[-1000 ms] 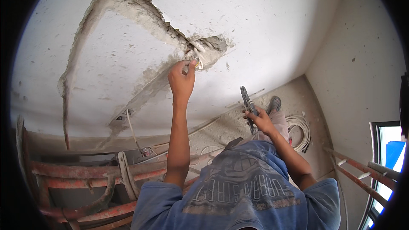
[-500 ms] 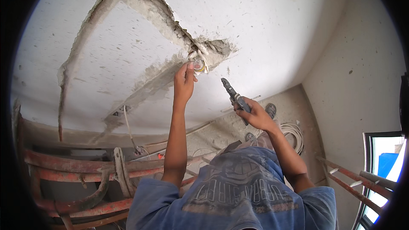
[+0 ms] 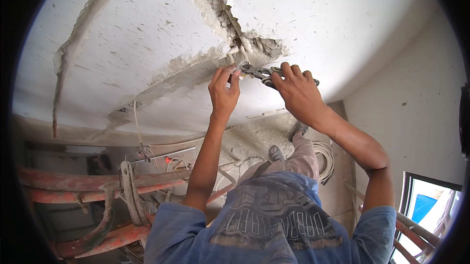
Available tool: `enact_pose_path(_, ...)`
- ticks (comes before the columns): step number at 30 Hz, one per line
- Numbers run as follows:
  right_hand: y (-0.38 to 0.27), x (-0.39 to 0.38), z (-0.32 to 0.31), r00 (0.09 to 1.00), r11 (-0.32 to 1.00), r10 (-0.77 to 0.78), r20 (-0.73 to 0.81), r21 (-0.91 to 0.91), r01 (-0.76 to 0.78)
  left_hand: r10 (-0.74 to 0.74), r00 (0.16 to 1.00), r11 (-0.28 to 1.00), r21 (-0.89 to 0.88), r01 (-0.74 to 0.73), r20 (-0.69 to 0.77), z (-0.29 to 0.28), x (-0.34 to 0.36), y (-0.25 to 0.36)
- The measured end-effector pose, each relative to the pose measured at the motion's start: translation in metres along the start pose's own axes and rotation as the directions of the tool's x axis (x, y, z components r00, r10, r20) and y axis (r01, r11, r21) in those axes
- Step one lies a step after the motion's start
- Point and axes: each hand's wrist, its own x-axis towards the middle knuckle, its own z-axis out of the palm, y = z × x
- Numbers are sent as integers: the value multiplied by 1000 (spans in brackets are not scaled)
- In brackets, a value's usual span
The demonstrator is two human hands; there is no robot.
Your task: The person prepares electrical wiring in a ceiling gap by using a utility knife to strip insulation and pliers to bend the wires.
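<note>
My left hand [image 3: 224,92] is raised to the wall, its thumb and forefinger closed in a pinch on a wire whose end is mostly hidden by the fingertips. White cables [image 3: 244,54] come down out of the chiselled wall and run to that spot. My right hand [image 3: 299,95] grips a pair of pliers [image 3: 258,71] by the dark handles, which look spread apart. The jaws point left and meet the wire right beside my left fingertips. Whether they are clamped on it is too small to tell.
Rough channels [image 3: 81,22] are cut into the white wall. A cable hangs from a wall box [image 3: 125,110] at lower left. Worn red metal scaffolding [image 3: 63,183] stands at the left, with more at lower right. A coil of pale cable [image 3: 324,161] lies on the dusty floor by my feet.
My right hand has moved up and left, bringing the pliers from open air to the wire at my left fingertips. My left hand keeps its pinch, and the whole view has shifted.
</note>
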Motion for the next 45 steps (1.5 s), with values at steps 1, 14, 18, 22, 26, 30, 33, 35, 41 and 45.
enact_pose_path(1, -2, 3, -1, 999, 998, -35, 13, -52, 36, -14, 1000, 1000, -3, 14, -4, 1, -2, -1)
enact_pose_path(14, 5, 1, 19, 977, 989, 46, 210, 129, -75, -77, 993, 994, -84, 69, -94, 15, -5, -6)
enact_pose_path(18, 20, -10, 9, 881, 631, 19, 473, 678, -378, -283, 951, 906, -359, 223, -125, 16, -20, -2)
enact_pose_path(22, 13, -18, 8, 806, 108, -54, 590, 806, -582, -477, 876, 722, -535, 439, 75, 17, -29, -8)
enact_pose_path(26, 9, -9, 11, 822, 134, -31, 568, 818, -560, -470, 880, 689, -597, 412, 65, 23, -27, -9)
enact_pose_path(30, 15, 3, 19, 812, 57, -85, 577, 816, -575, -467, 883, 658, -648, 385, 50, 34, -31, -12)
enact_pose_path(33, 9, 9, 10, 760, 68, -82, 645, 764, -642, -480, 874, 628, -669, 398, 70, 44, -39, -21)
enact_pose_path(35, 10, 2, 25, 781, 85, -84, 619, 785, -614, -477, 875, 634, -658, 407, 82, 51, -46, -29)
enact_pose_path(41, 8, 0, 37, 759, 163, -76, 647, 759, -631, -512, 849, 554, -704, 444, 132, 56, -53, -31)
enact_pose_path(45, 7, -8, 51, 805, 141, -45, 591, 802, -580, -521, 840, 547, -698, 463, 148, 58, -55, -32)
